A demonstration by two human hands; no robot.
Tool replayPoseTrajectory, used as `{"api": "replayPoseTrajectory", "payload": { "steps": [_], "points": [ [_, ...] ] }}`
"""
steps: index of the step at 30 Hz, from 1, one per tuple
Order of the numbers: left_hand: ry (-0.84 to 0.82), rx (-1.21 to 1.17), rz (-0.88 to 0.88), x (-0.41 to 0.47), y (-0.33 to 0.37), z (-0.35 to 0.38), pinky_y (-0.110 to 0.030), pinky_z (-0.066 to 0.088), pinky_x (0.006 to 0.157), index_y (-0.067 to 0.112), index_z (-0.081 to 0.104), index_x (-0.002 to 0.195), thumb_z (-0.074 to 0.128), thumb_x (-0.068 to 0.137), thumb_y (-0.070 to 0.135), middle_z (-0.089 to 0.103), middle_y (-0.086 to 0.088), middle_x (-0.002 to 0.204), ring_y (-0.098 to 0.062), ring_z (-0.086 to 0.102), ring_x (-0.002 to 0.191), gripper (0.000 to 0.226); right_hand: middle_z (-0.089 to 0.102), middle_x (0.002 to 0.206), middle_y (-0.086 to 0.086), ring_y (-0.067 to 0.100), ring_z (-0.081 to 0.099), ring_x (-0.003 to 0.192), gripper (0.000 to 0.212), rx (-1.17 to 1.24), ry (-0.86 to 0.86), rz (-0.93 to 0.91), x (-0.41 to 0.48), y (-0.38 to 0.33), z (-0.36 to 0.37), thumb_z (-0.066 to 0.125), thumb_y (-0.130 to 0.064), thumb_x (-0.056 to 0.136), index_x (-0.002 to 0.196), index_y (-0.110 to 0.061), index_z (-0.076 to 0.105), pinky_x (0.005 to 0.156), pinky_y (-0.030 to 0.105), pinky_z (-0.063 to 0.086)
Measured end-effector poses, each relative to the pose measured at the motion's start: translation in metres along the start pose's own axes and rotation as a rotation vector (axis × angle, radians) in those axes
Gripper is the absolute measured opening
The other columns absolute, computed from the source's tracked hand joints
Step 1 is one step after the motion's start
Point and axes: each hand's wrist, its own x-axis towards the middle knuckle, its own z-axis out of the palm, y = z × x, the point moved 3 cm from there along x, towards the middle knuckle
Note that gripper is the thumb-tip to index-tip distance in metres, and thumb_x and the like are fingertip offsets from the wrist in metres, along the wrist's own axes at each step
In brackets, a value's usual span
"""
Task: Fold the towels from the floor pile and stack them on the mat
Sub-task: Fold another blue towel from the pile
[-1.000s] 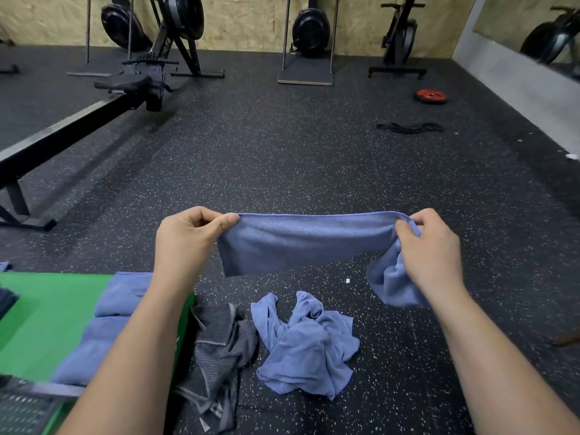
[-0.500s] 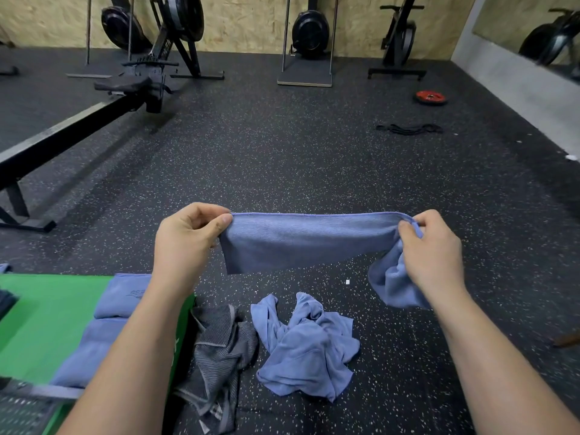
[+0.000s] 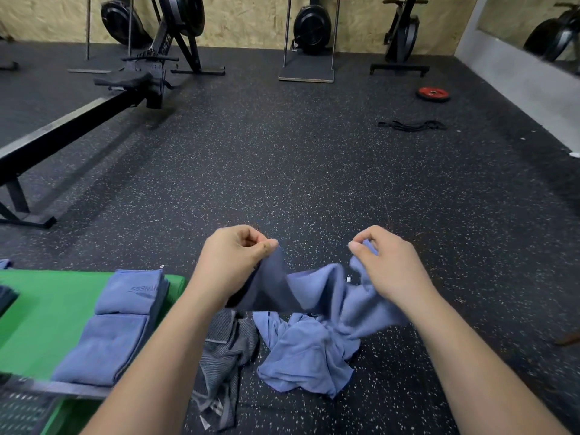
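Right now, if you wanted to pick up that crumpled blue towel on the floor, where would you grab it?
Probably the near corner of the crumpled blue towel, pinched from above. That corner lies flat and free on the floor, while the far side is bunched and partly hidden behind the held towel.

Light is even and moderate, falling from above; no glare noted. A soft, broad shadow lies on the speckled floor (image 3: 282, 171) beside the rowing machine rail (image 3: 62, 131). The left hand (image 3: 232, 262), right hand (image 3: 389, 268) and the blue towel (image 3: 314, 290) they pinch are slightly smeared; the grey object (image 3: 25, 406) in the lower left corner is heavily so. Straight lines bow toward the edges; the mid-floor is sharp.
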Motion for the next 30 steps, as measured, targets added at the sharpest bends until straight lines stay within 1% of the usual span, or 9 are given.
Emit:
{"api": "replayPoseTrajectory", "payload": {
  "steps": [2,4,7,9,12,15,21,26,30],
  "points": [
    [-0.031,0.002,-0.010,-0.004,-0.001,0.007,-0.029,0.044,0.060,0.020,0.074,0.075,0.087,0.090,0.037,0.070,0.009,0.062,-0.007,0.052,0.052,0.027,0.066,0.081,-0.006,0.012,0.060,0.078,0.012,0.001,-0.035,-0.012,-0.006,-0.006,0.007,0.069,-0.037,0.103,0.098,-0.027,0.066,0.063,0.018,0.040],
    [-0.070,-0.020,-0.011,-0.008,0.001,0.012,-0.027,0.040,0.056,0.018,0.073,0.075,0.086,0.091,0.037,0.066,0.010,0.060,-0.007,0.047,0.048,0.028,0.066,0.075,-0.004,0.012,0.059,0.071,0.018,0.011,-0.076,-0.017,-0.012,-0.014,0.017,0.072,-0.040,0.101,0.096,-0.024,0.064,0.059,0.017,0.038],
    [-0.137,-0.053,-0.019,-0.014,0.006,0.019,-0.026,0.044,0.059,0.017,0.076,0.079,0.086,0.091,0.034,0.069,0.008,0.063,-0.008,0.050,0.052,0.024,0.072,0.076,-0.002,0.012,0.062,0.059,0.028,0.048,-0.143,0.019,-0.019,-0.023,0.031,0.076,-0.044,0.098,0.089,-0.022,0.061,0.056,0.027,0.042],
    [-0.186,-0.091,-0.036,-0.017,0.010,0.024,-0.030,0.046,0.061,0.017,0.079,0.081,0.086,0.091,0.027,0.072,0.002,0.065,-0.011,0.054,0.055,0.016,0.074,0.076,-0.001,0.017,0.067,0.056,0.025,0.121,-0.201,0.058,-0.022,-0.028,0.037,0.076,-0.042,0.098,0.089,-0.022,0.063,0.055,0.030,0.046],
    [-0.226,-0.063,-0.010,-0.022,0.014,0.026,-0.028,0.046,0.066,0.020,0.079,0.081,0.084,0.090,0.021,0.075,0.000,0.067,-0.008,0.058,0.055,0.011,0.077,0.079,0.000,0.021,0.074,0.063,0.013,0.241,-0.298,0.129,-0.025,-0.029,0.043,0.071,-0.029,0.098,0.093,-0.018,0.069,0.073,0.047,0.064],
    [-0.251,-0.048,0.024,-0.023,0.014,0.025,-0.031,0.049,0.070,0.028,0.079,0.081,0.085,0.090,0.023,0.078,0.000,0.073,-0.009,0.062,0.061,0.011,0.074,0.074,0.001,0.016,0.072,0.063,0.010,0.320,-0.365,0.172,-0.025,-0.025,0.046,0.063,-0.019,0.094,0.089,-0.017,0.071,0.086,0.060,0.064],
    [-0.255,0.006,0.087,-0.026,0.020,0.032,-0.047,0.063,0.084,0.030,0.081,0.084,0.086,0.090,0.026,0.081,0.003,0.080,-0.030,0.077,0.081,0.009,0.063,0.067,0.005,0.011,0.061,0.057,0.013,0.514,-0.368,0.239,-0.030,-0.032,0.045,0.062,-0.008,0.104,0.093,-0.003,0.065,0.072,0.041,0.068],
    [-0.229,0.016,0.098,-0.028,0.023,0.035,-0.049,0.064,0.084,0.035,0.081,0.085,0.088,0.088,0.032,0.080,0.008,0.080,-0.023,0.078,0.081,0.009,0.074,0.073,0.012,0.016,0.074,0.063,0.019,0.592,-0.241,0.231,-0.028,-0.037,0.040,0.079,-0.014,0.097,0.096,0.002,0.067,0.064,0.036,0.066],
    [-0.174,0.002,0.109,-0.031,0.027,0.034,-0.045,0.062,0.080,0.038,0.080,0.084,0.088,0.088,0.033,0.079,0.010,0.078,-0.010,0.072,0.073,0.011,0.076,0.078,0.012,0.016,0.074,0.067,0.016,0.610,-0.204,0.216,-0.030,-0.040,0.038,0.078,-0.014,0.098,0.096,0.001,0.071,0.068,0.036,0.068]
  ]
}}
